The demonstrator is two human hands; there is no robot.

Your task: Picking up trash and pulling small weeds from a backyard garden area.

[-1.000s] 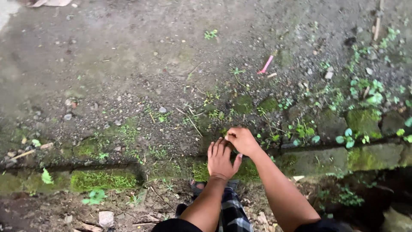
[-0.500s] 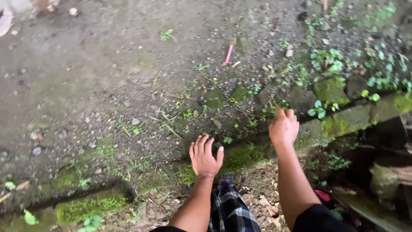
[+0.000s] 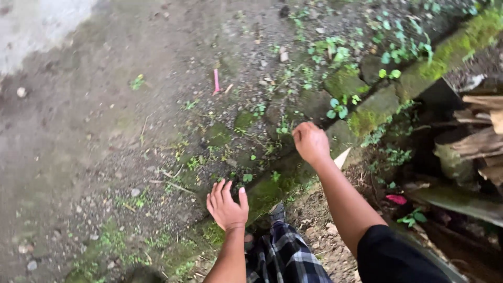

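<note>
My left hand [image 3: 227, 205] hovers or rests with fingers spread over the mossy stone edging [image 3: 367, 112] and gravel, holding nothing. My right hand [image 3: 310, 141] is lifted above the edging with its fingers curled shut; whether it holds a pulled weed I cannot tell. Small green weeds [image 3: 339, 109] sprout along the edging just beyond that hand. More small weeds [image 3: 247, 178] grow between the two hands. My plaid-clothed leg [image 3: 285, 257] shows at the bottom.
Bare gravelly ground [image 3: 105, 115] stretches to the left, with a pink stick [image 3: 216, 80] lying on it. Below the edging on the right lies a ditch with dry wood pieces [image 3: 479, 141], a pink scrap [image 3: 396, 199] and dead leaves.
The view has swung, so the edging now runs diagonally. My right hand left the spot beside my left hand, moved right along the edging and rose. My left hand stayed spread on the ground.
</note>
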